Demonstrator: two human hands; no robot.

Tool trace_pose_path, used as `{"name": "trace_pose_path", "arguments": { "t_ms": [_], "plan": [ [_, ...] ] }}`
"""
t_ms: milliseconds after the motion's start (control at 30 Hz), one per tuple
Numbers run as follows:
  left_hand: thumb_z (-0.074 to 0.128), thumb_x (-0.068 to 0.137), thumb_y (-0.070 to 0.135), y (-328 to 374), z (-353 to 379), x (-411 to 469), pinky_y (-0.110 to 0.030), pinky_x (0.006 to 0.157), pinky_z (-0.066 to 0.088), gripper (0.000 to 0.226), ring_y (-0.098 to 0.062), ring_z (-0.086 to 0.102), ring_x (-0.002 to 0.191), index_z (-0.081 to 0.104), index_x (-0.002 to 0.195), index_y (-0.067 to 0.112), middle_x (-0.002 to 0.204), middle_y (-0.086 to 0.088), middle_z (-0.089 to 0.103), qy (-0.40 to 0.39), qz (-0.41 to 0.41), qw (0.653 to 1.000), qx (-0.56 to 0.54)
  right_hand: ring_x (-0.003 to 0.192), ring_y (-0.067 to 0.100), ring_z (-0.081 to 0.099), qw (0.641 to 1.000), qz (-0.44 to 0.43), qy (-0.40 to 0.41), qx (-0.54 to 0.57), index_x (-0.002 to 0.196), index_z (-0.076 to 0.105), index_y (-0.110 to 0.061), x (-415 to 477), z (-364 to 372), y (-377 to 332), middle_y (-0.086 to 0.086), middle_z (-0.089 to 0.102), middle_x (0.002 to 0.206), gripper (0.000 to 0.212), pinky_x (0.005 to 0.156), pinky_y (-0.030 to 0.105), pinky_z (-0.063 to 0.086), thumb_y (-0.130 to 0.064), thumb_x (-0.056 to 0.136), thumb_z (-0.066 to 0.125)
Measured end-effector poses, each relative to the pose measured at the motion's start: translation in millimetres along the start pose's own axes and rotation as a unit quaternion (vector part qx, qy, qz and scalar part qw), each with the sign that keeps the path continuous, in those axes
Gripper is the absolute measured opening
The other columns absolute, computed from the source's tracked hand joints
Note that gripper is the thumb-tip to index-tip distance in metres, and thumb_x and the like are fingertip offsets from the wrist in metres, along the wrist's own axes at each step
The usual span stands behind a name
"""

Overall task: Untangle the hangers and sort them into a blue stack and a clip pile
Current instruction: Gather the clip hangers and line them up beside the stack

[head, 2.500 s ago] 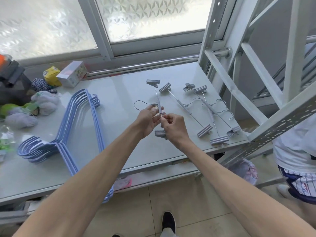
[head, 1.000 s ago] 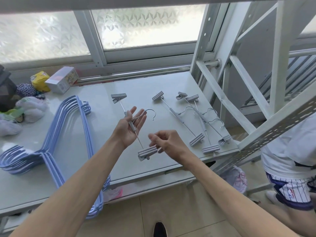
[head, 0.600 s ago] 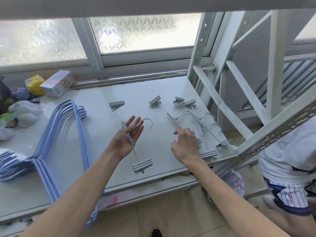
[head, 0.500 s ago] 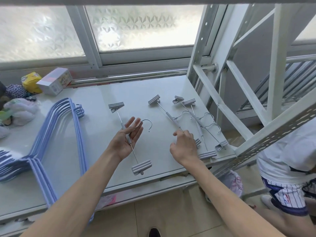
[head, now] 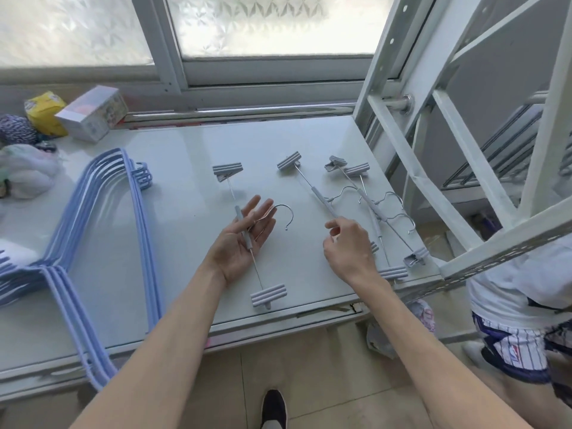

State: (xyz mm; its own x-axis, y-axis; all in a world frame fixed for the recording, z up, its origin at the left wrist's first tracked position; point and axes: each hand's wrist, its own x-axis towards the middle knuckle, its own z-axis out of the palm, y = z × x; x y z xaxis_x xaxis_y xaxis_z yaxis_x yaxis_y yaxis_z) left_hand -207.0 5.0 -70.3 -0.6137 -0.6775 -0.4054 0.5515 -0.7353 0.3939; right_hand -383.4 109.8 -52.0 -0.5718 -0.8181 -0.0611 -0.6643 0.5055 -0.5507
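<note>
- Head view looks down on your two bare forearms over a pale table [head: 173, 249] under a frosted window.
- Your left hand [head: 244, 239] lies palm up with its fingers spread apart, not closed on anything; a clip hanger [head: 251, 235] rests across the palm, its hook curling out to the right past your fingertips, one clip beyond your fingers and the other near the table's front edge.
- Your right hand [head: 348, 249] hovers with fingers loosely curled, thumb and forefinger apart, just above the lower end of the nearest hanger in the clip pile [head: 365, 209]; you cannot tell whether it touches the wire.
- That clip pile sits on the right part of the table, three grey clip hangers overlapping, their hooks crossing each other.
- Blue hanger stack [head: 93, 243] lies on the left part of the table, well apart from the clip pile, its lower ends sticking out past the front edge.
- Behind it, by the window, sit a small white box [head: 93, 113] and a yellow packet [head: 46, 114]; their printing is too blurred to read.
- At the right edge another person's striped shorts [head: 520, 351] show a small logo, too small to read for sure.
</note>
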Motion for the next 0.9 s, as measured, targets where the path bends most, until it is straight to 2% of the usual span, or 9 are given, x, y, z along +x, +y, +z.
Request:
{"name": "trace_pose_path", "arguments": {
  "t_ms": [100, 167, 300, 467, 667, 900],
  "plan": [
    [0.048, 0.091, 0.004, 1, -8, 1, -0.033, 0.103, 0.047, 0.043, -0.021, 0.06, 0.122, 0.054, 0.132, 0.012, 0.133, -0.007, 0.061, -0.019, -0.007, 0.999, -0.039, 0.089, 0.018, 0.058, 0.999, -0.004, 0.039, 0.012, 0.11, 0.067, -0.012, 5, -2, 6, 0.007, 0.066, 0.102, 0.027, 0.078, 0.025, 0.044, -0.007, 0.085, 0.057],
    [0.046, 0.092, 0.003, 3, -9, 3, -0.033, 0.104, 0.045, 0.042, -0.021, 0.058, 0.123, 0.054, 0.132, 0.011, 0.136, -0.007, 0.059, -0.029, -0.018, 0.999, -0.032, 0.087, 0.019, 0.058, 0.998, -0.006, 0.055, 0.017, 0.107, 0.068, -0.011, 7, -3, 10, 0.008, 0.067, 0.101, 0.027, 0.079, 0.026, 0.046, -0.006, 0.083, 0.058],
    [0.046, 0.092, 0.005, 5, -11, 7, -0.034, 0.108, 0.04, 0.045, -0.023, 0.054, 0.128, 0.049, 0.137, 0.008, 0.139, -0.009, 0.056, -0.038, -0.032, 0.999, -0.013, 0.098, 0.028, 0.059, 0.997, -0.008, 0.073, -0.001, 0.11, 0.067, -0.01, 11, -5, 15, 0.012, 0.066, 0.108, 0.03, 0.089, 0.036, 0.049, -0.006, 0.082, 0.058],
    [0.044, 0.094, 0.004, 4, -16, 10, -0.035, 0.107, 0.042, 0.045, -0.025, 0.054, 0.128, 0.045, 0.139, 0.002, 0.139, -0.012, 0.055, -0.044, -0.056, 0.997, 0.005, 0.11, 0.033, 0.055, 0.997, 0.024, 0.058, -0.042, 0.116, 0.064, -0.006, 20, -4, 20, 0.016, 0.063, 0.113, 0.033, 0.096, 0.035, 0.042, -0.007, 0.084, 0.055],
    [0.045, 0.093, 0.006, 6, -13, 8, -0.035, 0.107, 0.042, 0.046, -0.025, 0.051, 0.131, 0.045, 0.139, 0.001, 0.142, -0.012, 0.052, -0.041, -0.072, 0.997, 0.008, 0.091, 0.03, 0.064, 0.998, 0.057, 0.036, -0.008, 0.102, 0.071, -0.009, 23, -3, 13, 0.011, 0.071, 0.094, 0.023, 0.083, 0.035, 0.052, -0.008, 0.085, 0.056],
    [0.042, 0.096, 0.005, 5, -17, 10, -0.035, 0.109, 0.04, 0.044, -0.024, 0.05, 0.131, 0.044, 0.14, 0.002, 0.142, -0.011, 0.052, -0.051, -0.073, 0.996, -0.001, 0.081, 0.021, 0.065, 0.998, 0.055, 0.014, 0.008, 0.096, 0.075, -0.011, 21, -2, 3, 0.004, 0.071, 0.083, 0.021, 0.073, 0.02, 0.043, -0.008, 0.081, 0.061]
  ]
}}
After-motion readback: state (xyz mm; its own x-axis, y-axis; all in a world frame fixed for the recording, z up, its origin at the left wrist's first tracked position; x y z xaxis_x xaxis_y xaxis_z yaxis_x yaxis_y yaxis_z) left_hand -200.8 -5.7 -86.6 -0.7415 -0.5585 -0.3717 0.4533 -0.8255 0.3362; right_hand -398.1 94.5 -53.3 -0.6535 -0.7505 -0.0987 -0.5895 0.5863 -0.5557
